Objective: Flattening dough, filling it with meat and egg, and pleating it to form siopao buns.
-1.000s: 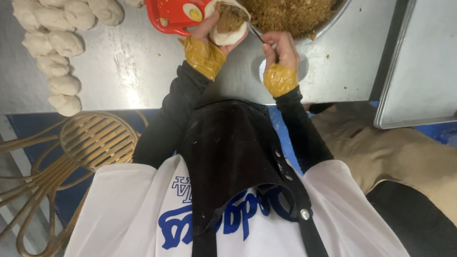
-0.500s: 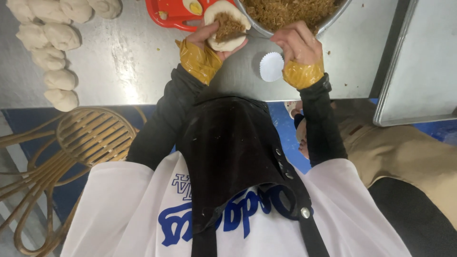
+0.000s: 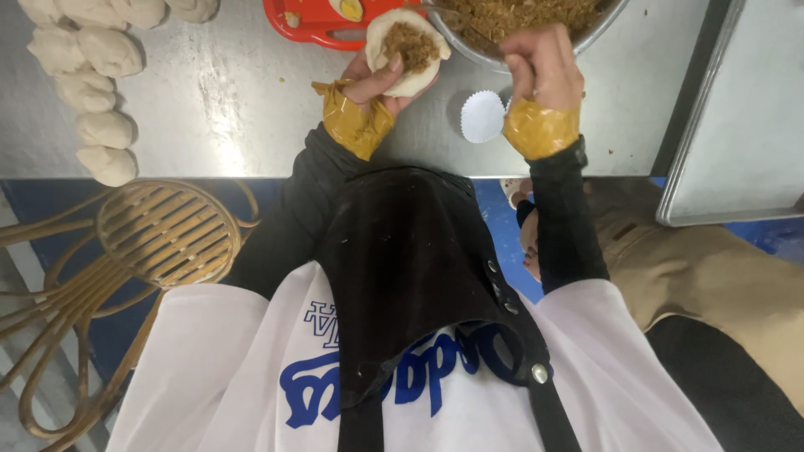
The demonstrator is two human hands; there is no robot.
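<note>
Head view: left hand [image 3: 378, 82] cups filled dough round [image 3: 406, 48] (palm up); right hand [image 3: 544, 67] fisted around utensil [image 3: 456, 21].

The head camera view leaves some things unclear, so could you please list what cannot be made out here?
- Metal bowl of brown filling: cut off by the top edge.
- Tool in the right hand: only a thin handle shows; its tip is buried in the filling.
- Red tray: cropped by the top edge, partly behind the dough round in the left hand.
- Baking tray: runs off the right edge.
</note>
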